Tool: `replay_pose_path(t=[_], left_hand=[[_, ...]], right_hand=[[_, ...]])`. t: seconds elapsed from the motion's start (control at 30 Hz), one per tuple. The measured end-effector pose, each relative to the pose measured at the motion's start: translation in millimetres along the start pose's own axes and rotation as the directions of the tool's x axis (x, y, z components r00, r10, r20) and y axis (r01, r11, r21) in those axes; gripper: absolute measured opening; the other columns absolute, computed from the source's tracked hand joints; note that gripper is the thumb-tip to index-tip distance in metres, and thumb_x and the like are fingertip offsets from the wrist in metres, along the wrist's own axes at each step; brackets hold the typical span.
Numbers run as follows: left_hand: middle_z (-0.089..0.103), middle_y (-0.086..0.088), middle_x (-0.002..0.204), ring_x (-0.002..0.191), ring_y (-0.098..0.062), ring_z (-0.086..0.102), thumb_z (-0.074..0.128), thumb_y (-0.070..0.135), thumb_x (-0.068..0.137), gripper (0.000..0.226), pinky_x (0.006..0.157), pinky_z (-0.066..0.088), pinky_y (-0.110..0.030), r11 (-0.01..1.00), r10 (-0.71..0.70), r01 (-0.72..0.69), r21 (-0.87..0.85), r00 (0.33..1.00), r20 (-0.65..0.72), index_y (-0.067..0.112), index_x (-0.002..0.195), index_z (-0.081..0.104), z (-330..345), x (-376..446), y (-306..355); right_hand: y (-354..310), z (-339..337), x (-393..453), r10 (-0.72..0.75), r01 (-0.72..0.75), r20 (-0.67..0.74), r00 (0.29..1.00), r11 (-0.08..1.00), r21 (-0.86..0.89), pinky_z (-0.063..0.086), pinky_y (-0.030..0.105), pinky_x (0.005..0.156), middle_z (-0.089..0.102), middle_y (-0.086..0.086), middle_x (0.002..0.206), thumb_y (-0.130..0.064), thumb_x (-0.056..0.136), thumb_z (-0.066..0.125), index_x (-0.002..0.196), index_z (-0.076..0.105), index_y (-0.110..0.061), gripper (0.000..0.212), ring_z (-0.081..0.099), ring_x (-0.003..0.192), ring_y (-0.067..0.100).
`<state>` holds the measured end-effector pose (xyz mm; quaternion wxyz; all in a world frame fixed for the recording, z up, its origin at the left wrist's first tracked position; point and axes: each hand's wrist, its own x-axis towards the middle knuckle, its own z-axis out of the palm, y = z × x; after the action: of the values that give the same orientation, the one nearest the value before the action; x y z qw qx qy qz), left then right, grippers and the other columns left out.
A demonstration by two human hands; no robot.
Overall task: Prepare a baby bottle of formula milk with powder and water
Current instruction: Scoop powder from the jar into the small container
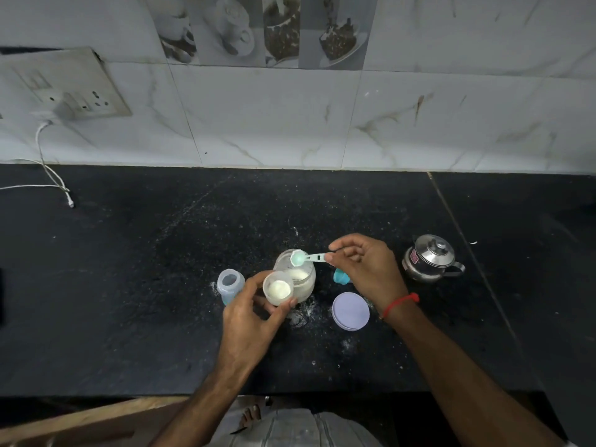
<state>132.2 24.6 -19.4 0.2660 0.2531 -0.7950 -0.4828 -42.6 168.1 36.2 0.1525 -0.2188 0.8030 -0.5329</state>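
My left hand [248, 321] grips a small open baby bottle [278, 289] with white powder inside, tilted toward me. Right behind it stands a clear powder jar [304, 279], open, with white powder in it. My right hand [364, 266] pinches the handle of a teal measuring scoop [298, 258]; its bowl hovers over the jar's far rim and looks empty. A translucent bottle cap [230, 281] stands left of my left hand. A teal bottle part [341, 278] lies partly hidden under my right hand.
The jar's lavender lid [350, 311] lies flat on the black counter [129, 285], right of the jar. A small steel kettle [430, 258] stands at the right. Spilled powder [301, 314] dusts the counter around the jar. A white charger cable [54, 185] trails at the far left.
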Motion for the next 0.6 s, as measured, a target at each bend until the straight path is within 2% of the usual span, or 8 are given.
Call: replay_pose_path(t=[0.07,0.13,0.23,0.3,0.4,0.47,0.6], left_hand=[[0.073,0.019,0.094,0.074,-0.009,0.068,0.092,0.024,0.076,0.050,0.064,0.050,-0.009,1.000,-0.017,0.017,0.010,1.000,0.002,0.032,0.117,0.064,-4.1,-8.2,-3.1],[0.071,0.025,0.100,0.076,-0.009,0.069,0.092,0.024,0.076,0.050,0.065,0.049,-0.008,0.999,-0.034,0.034,0.015,0.999,-0.001,0.033,0.116,0.062,-8.0,-13.5,-4.5],[0.070,0.028,0.102,0.075,-0.010,0.069,0.092,0.026,0.076,0.048,0.064,0.048,-0.008,0.999,-0.047,0.048,0.021,0.999,-0.014,0.031,0.115,0.064,-12.8,-16.6,-6.4],[0.070,0.026,0.100,0.073,-0.011,0.068,0.092,0.026,0.075,0.048,0.063,0.048,-0.009,0.998,-0.058,0.058,0.011,0.998,-0.015,0.030,0.114,0.065,-15.0,-17.4,-7.1],[0.071,0.026,0.101,0.072,-0.011,0.068,0.092,0.027,0.075,0.047,0.063,0.048,-0.009,0.998,-0.054,0.054,0.008,0.998,-0.019,0.032,0.114,0.065,-17.2,-18.9,-7.4],[0.071,0.026,0.102,0.073,-0.012,0.068,0.092,0.028,0.076,0.047,0.064,0.048,-0.009,0.999,-0.050,0.050,0.001,0.999,-0.013,0.034,0.114,0.065,-18.1,-19.8,-7.1],[0.071,0.025,0.105,0.077,-0.011,0.069,0.091,0.029,0.076,0.048,0.067,0.049,-0.008,0.999,-0.035,0.035,-0.004,0.999,-0.007,0.034,0.115,0.064,-17.7,-20.4,-7.4]], right_hand=[[2.1,11.5,10.7,-0.013,0.009,-0.021,1.000,0.985,-0.173,0.048,0.008,0.064,0.076,0.001,0.078,-0.017,0.082,0.086,0.086,0.079,-0.016,0.008,0.064,0.066,0.004],[3.7,22.6,21.0,-0.005,0.010,0.016,1.000,0.951,-0.308,0.046,0.006,0.061,0.075,0.001,0.077,-0.020,0.083,0.085,0.083,0.078,-0.017,0.008,0.061,0.066,0.003],[6.9,39.6,32.8,0.035,0.014,0.101,0.994,0.892,-0.452,0.058,0.029,0.073,0.070,-0.004,0.080,-0.027,0.085,0.082,0.079,0.072,-0.027,0.012,0.066,0.079,0.013],[5.1,49.2,36.9,0.039,0.037,0.133,0.990,0.850,-0.526,0.057,0.033,0.077,0.070,-0.004,0.087,-0.031,0.086,0.080,0.081,0.067,-0.027,0.015,0.067,0.089,0.017],[-0.8,56.7,43.4,-0.041,0.152,0.188,0.981,0.765,-0.626,0.050,0.035,0.082,0.070,0.000,0.101,-0.033,0.088,0.079,0.091,0.070,-0.023,0.014,0.064,0.102,0.023],[-0.3,57.2,46.0,-0.080,0.226,0.239,0.968,0.697,-0.680,0.048,0.039,0.089,0.061,0.005,0.112,-0.034,0.089,0.078,0.102,0.071,-0.021,0.020,0.058,0.110,0.026],[9.3,48.0,39.9,-0.133,0.255,0.233,0.963,0.724,-0.641,0.050,0.038,0.088,0.050,0.004,0.114,-0.027,0.095,0.072,0.111,0.066,-0.018,0.020,0.055,0.111,0.024]])
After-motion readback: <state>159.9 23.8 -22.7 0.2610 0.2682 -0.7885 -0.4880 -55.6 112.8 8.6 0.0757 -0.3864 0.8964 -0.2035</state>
